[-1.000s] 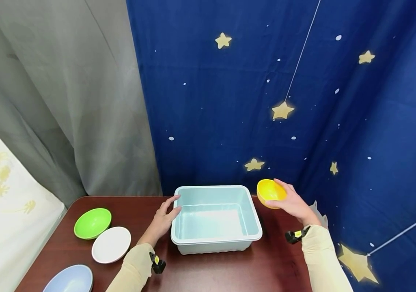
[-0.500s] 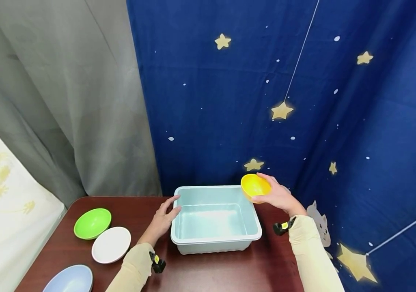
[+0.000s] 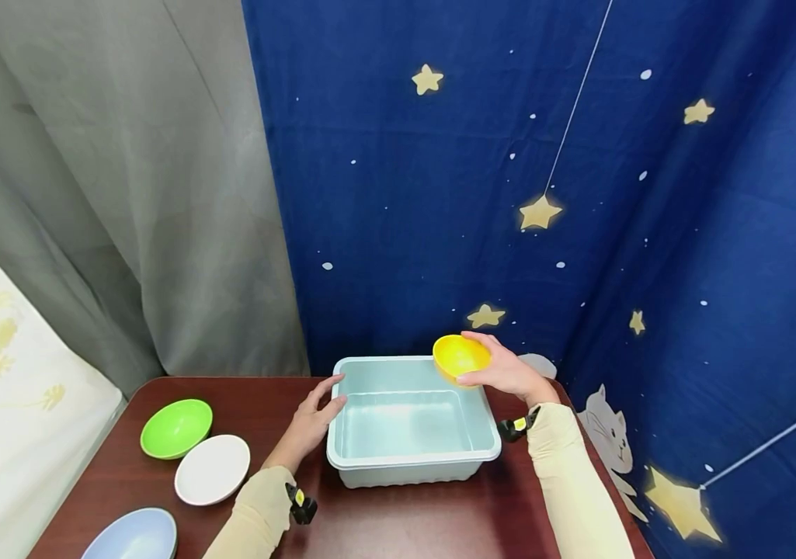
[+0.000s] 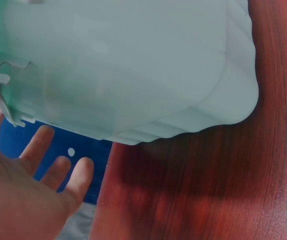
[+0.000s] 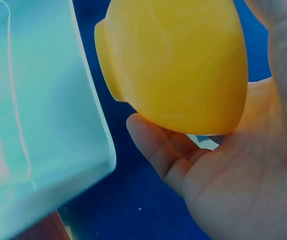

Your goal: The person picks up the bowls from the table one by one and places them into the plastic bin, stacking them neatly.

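My right hand (image 3: pixel 512 373) grips a small yellow bowl (image 3: pixel 462 360) between thumb and fingers, its mouth tilted toward the head camera. The bowl is held over the back right corner of a light blue plastic basin (image 3: pixel 408 460). In the right wrist view the yellow bowl's foot (image 5: pixel 108 60) points toward the basin wall (image 5: pixel 68 85). At the basin's left rim rests my left hand (image 3: pixel 311 419), thumb and fingertips touching the edge. Its lower fingers (image 4: pixel 81 180) are spread and extended in the left wrist view. The basin's inside shows nothing lying in it.
On the dark red-brown table (image 3: pixel 411 524), a green bowl (image 3: pixel 175 428), a white dish (image 3: pixel 213 470) and a blue bowl (image 3: pixel 133 534) stand to the left. A blue star curtain (image 3: pixel 404 194) and a grey curtain (image 3: pixel 216 194) hang behind the table.
My right hand has carried the yellow bowl leftward, from beside the basin to over its back right corner. My left hand and the basin have stayed in place.
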Action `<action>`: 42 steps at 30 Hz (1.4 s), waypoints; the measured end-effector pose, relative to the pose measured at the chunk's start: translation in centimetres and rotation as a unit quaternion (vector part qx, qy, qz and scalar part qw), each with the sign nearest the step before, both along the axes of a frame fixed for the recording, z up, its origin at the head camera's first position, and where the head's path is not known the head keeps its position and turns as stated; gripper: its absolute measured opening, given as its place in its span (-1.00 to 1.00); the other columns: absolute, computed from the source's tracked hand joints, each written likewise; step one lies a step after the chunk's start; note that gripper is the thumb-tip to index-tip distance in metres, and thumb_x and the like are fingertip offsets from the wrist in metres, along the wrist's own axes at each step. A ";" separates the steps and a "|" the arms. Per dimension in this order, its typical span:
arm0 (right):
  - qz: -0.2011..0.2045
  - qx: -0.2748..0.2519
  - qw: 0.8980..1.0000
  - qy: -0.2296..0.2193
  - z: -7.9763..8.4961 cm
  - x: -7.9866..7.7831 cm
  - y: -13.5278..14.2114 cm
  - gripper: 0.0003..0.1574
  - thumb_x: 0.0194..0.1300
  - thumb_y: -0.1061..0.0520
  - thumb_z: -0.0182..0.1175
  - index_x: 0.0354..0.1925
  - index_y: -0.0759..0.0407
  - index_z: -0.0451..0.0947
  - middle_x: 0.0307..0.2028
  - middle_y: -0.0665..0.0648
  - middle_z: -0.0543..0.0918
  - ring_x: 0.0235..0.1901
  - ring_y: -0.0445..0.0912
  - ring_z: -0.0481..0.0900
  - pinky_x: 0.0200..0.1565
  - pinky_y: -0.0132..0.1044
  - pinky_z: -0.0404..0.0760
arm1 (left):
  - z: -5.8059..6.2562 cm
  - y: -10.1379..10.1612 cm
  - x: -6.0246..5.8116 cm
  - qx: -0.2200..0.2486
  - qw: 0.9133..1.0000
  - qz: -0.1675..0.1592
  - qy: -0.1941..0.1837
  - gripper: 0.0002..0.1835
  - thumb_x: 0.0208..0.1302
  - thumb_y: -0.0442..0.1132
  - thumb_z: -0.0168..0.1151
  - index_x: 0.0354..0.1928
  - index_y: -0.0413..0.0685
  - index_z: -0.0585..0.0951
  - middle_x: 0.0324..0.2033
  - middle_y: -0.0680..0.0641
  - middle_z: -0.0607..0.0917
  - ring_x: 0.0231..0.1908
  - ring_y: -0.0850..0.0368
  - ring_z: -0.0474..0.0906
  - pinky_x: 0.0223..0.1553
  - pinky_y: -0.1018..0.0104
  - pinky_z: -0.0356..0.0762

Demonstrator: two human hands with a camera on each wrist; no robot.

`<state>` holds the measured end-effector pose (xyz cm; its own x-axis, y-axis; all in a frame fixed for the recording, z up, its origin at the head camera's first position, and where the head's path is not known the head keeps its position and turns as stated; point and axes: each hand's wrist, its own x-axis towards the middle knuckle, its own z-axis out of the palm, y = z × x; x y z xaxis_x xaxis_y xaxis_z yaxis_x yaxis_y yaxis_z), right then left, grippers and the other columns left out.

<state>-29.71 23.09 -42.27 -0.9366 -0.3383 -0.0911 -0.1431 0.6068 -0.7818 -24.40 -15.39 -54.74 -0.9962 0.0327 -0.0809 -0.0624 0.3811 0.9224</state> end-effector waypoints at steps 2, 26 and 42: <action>0.001 -0.001 1.000 -0.003 -0.1 -0.1 -0.4 0.28 -0.02 -0.26 0.59 0.54 -0.19 0.17 0.50 0.14 0.23 0.29 0.14 0.38 0.43 0.20 0.31 | 0.0 0.0 0.0 0.004 1.000 0.003 -0.002 -0.37 0.37 0.39 0.11 0.44 0.57 0.35 0.50 -0.10 0.35 0.48 -0.16 0.31 0.43 -0.26 0.28; 0.009 -0.022 0.999 -0.028 -2.6 -0.6 -4.4 0.28 -0.05 -0.23 0.61 0.54 -0.20 0.19 0.50 0.10 0.29 0.29 0.09 0.41 0.42 0.20 0.33 | 0.2 -0.2 0.2 -0.009 1.000 0.011 0.003 -0.46 0.48 0.20 0.11 0.46 0.55 0.35 0.47 -0.10 0.41 0.46 -0.17 0.32 0.41 -0.29 0.29; 0.036 -0.020 0.998 -0.043 -4.7 -0.9 -5.9 0.30 -0.08 -0.16 0.63 0.53 -0.12 0.19 0.37 0.12 0.44 0.20 0.04 0.44 0.32 0.10 0.41 | 0.0 0.1 0.0 -0.015 1.000 0.016 0.006 -0.39 0.39 0.32 0.15 0.44 0.55 0.37 0.47 -0.12 0.39 0.50 -0.20 0.23 0.43 -0.34 0.21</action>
<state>-30.65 17.15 -46.95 -0.8990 -0.4096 -0.1548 -0.1174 0.5661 -0.8160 -24.40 -15.27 -54.78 -0.9976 -0.0006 -0.0688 -0.0631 0.4066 0.9114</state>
